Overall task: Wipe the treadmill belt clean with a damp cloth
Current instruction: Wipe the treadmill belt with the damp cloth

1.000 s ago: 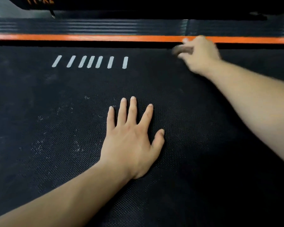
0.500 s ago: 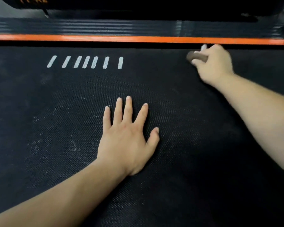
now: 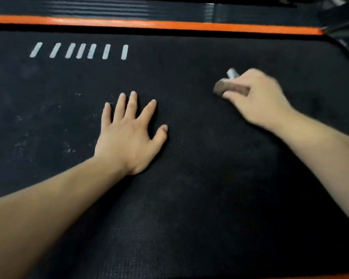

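The black textured treadmill belt (image 3: 189, 198) fills most of the view. My left hand (image 3: 129, 135) lies flat on it near the middle, fingers straight and spread. To the right, my right hand (image 3: 258, 97) grips a small bunched cloth (image 3: 228, 90), brownish with a pale end sticking out above the fingers. The cloth is pressed against the belt and looks blurred. Pale dusty specks (image 3: 67, 148) dot the belt left of my left hand.
Several white slanted marks (image 3: 81, 50) are printed on the belt at the upper left. An orange stripe (image 3: 149, 24) runs along the far side rail, with a dark ribbed rail (image 3: 109, 8) beyond it. A dark frame part (image 3: 343, 19) sits at the top right corner.
My right hand with the cloth has slid from the far edge by the orange stripe toward me and to the right across the belt. My left hand stays flat in place.
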`<state>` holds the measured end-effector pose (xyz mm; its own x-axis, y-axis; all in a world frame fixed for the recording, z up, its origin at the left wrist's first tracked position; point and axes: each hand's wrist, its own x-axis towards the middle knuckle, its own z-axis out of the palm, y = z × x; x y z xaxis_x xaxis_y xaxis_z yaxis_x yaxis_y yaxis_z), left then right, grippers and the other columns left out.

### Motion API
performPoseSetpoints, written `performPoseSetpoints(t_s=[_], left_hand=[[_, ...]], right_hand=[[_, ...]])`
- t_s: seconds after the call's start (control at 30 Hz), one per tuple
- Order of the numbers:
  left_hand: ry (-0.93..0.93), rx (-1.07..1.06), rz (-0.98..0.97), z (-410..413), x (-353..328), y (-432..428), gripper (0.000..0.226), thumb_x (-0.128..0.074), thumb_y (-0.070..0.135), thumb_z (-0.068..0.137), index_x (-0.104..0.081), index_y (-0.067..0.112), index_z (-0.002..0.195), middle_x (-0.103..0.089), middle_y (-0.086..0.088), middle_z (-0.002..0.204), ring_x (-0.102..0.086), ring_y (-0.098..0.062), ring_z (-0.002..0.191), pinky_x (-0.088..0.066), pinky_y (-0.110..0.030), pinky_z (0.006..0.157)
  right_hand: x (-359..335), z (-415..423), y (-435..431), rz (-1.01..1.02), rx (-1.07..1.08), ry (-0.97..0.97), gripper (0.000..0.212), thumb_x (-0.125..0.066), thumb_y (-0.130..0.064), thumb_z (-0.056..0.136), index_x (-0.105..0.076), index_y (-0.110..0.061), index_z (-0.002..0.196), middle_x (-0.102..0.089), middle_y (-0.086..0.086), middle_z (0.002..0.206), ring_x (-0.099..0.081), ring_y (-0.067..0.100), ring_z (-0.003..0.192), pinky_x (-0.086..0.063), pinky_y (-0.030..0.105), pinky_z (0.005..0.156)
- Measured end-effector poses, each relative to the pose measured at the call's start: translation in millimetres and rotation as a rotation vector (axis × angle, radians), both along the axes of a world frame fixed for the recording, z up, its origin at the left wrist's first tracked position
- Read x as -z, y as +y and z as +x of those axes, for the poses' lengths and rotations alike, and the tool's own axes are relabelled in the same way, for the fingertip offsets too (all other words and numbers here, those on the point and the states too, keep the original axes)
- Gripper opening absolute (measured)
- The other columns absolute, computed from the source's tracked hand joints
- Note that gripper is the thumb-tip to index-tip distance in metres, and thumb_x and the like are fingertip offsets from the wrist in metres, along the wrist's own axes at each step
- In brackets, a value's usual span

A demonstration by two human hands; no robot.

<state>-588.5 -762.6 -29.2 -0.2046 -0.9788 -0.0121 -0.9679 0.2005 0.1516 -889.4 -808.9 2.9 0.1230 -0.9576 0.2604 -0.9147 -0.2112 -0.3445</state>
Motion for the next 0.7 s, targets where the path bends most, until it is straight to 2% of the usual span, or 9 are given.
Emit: performPoseSetpoints(t_s=[0.07, 0.1, 0.27, 0.37, 0.43, 0.5, 0.57, 0.6, 0.7], left_hand=[[0.004, -0.005, 0.007, 1, 0, 0, 0.083, -0.010, 0.076, 0.089, -0.016, 0.038, 0.163, -0.006, -0.009, 0.173, 0.004, -0.026, 0.160, 0.003, -0.050, 0.128], [0.005, -0.010, 0.010, 1, 1, 0, 0.084, -0.010, 0.076, 0.089, -0.016, 0.039, 0.163, -0.005, -0.008, 0.173, 0.004, -0.026, 0.160, 0.004, -0.050, 0.128], [0.019, -0.024, 0.011, 0, 0, 0, 0.085, -0.012, 0.078, 0.086, -0.018, 0.041, 0.162, -0.006, -0.007, 0.173, 0.003, -0.024, 0.160, 0.004, -0.049, 0.128], [0.022, -0.039, 0.025, 1, -1, 0, 0.086, -0.013, 0.080, 0.085, -0.019, 0.042, 0.162, -0.006, -0.005, 0.174, 0.003, -0.023, 0.160, 0.003, -0.048, 0.128], [0.025, -0.045, 0.034, 1, -2, -1, 0.087, -0.013, 0.081, 0.084, -0.020, 0.042, 0.162, -0.007, -0.005, 0.174, 0.002, -0.022, 0.160, 0.003, -0.048, 0.128], [0.027, -0.047, 0.035, 0, -3, 0, 0.087, -0.014, 0.081, 0.084, -0.020, 0.042, 0.162, -0.007, -0.005, 0.174, 0.003, -0.022, 0.160, 0.004, -0.048, 0.128], [0.028, -0.050, 0.035, 0, -5, 2, 0.086, -0.015, 0.080, 0.085, -0.020, 0.042, 0.162, -0.007, -0.006, 0.174, 0.003, -0.023, 0.160, 0.004, -0.048, 0.128], [0.028, -0.048, 0.035, 0, -5, 2, 0.085, -0.016, 0.080, 0.086, -0.020, 0.041, 0.162, -0.007, -0.006, 0.174, 0.002, -0.023, 0.160, 0.003, -0.048, 0.128], [0.042, -0.042, 0.030, -1, -6, 3, 0.084, -0.019, 0.078, 0.087, -0.022, 0.040, 0.162, -0.008, -0.008, 0.173, 0.002, -0.024, 0.160, 0.003, -0.049, 0.128]], right_hand=[[0, -21, -10, -0.018, 0.255, -0.031, 0.022, -0.065, -0.037, 0.094, -0.076, -0.025, 0.109, -0.053, 0.004, 0.095, -0.058, 0.030, 0.096, -0.039, 0.030, 0.078], [4, -18, -5, -0.040, 0.304, -0.043, 0.025, -0.065, -0.038, 0.093, -0.075, -0.026, 0.112, -0.050, 0.002, 0.096, -0.058, 0.031, 0.098, -0.039, 0.028, 0.079], [11, 6, 53, 0.009, -0.077, -0.064, 0.023, -0.066, -0.035, 0.093, -0.074, -0.036, 0.115, -0.055, -0.001, 0.097, -0.055, 0.021, 0.094, -0.043, 0.031, 0.083], [4, -25, 44, -0.007, 0.131, -0.028, 0.019, -0.064, -0.038, 0.094, -0.075, -0.027, 0.105, -0.053, 0.000, 0.095, -0.057, 0.026, 0.095, -0.039, 0.030, 0.078], [11, -20, 55, -0.041, 0.243, -0.032, 0.026, -0.063, -0.039, 0.094, -0.073, -0.029, 0.115, -0.051, -0.001, 0.101, -0.057, 0.027, 0.100, -0.040, 0.029, 0.079], [18, 5, 89, -0.043, 0.091, -0.013, 0.030, -0.064, -0.039, 0.092, -0.070, -0.035, 0.122, -0.052, -0.002, 0.103, -0.055, 0.023, 0.099, -0.044, 0.029, 0.082], [12, 14, 125, 0.002, -0.145, -0.064, 0.029, -0.066, -0.038, 0.092, -0.071, -0.040, 0.120, -0.053, -0.006, 0.100, -0.054, 0.019, 0.096, -0.045, 0.031, 0.083], [7, 5, 128, 0.010, -0.184, -0.036, 0.028, -0.065, -0.039, 0.091, -0.071, -0.041, 0.118, -0.056, -0.006, 0.098, -0.055, 0.021, 0.095, -0.046, 0.034, 0.085], [3, -33, 110, 0.003, 0.086, 0.016, 0.029, -0.063, -0.043, 0.092, -0.071, -0.039, 0.119, -0.059, -0.001, 0.100, -0.057, 0.027, 0.102, -0.046, 0.035, 0.087]])
